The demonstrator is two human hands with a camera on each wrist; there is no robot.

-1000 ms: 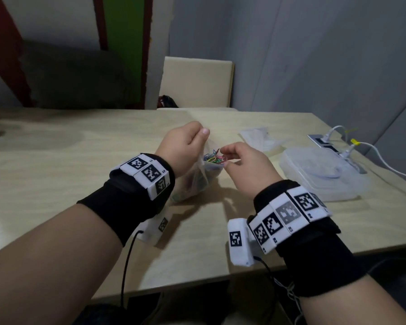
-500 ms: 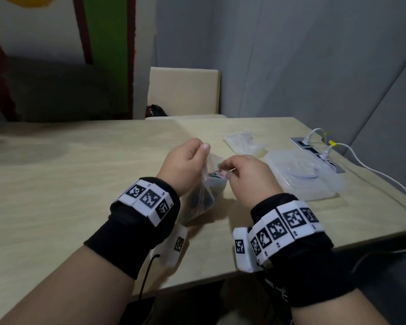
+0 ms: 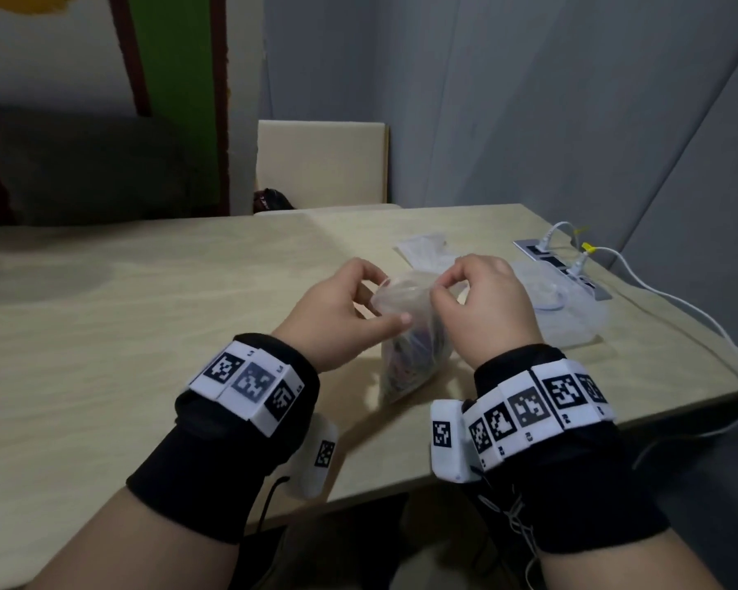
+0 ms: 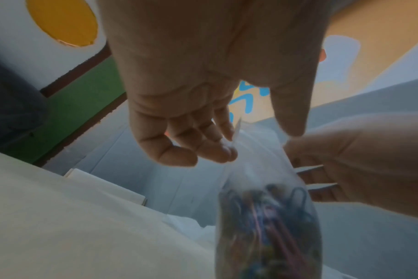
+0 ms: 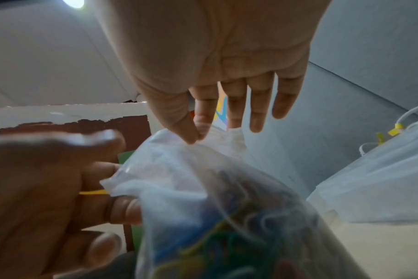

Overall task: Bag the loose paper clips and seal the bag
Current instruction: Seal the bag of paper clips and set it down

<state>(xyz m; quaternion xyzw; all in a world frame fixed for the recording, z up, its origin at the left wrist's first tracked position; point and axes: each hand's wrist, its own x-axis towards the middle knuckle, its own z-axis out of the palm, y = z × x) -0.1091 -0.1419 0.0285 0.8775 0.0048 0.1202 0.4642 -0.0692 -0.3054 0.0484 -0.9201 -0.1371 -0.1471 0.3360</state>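
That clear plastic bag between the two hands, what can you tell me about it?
The bag is thin, see-through, crinkled plastic, its lower part filled with a tangle of colourful paper clips. It hangs roughly upright, and its bottom seems to rest on the wooden table. The left hand holds one side of its top edge and the right hand pinches the other. Whether the mouth is sealed cannot be told.

Paper clips (image 3: 414, 355) are sitting inside a plastic bag (image 3: 405, 330) standing on the table (image 3: 146, 334), between the left hand (image 3: 337, 317) and right hand (image 3: 482, 308); a lidded container (image 3: 571, 308) is lying to its right.
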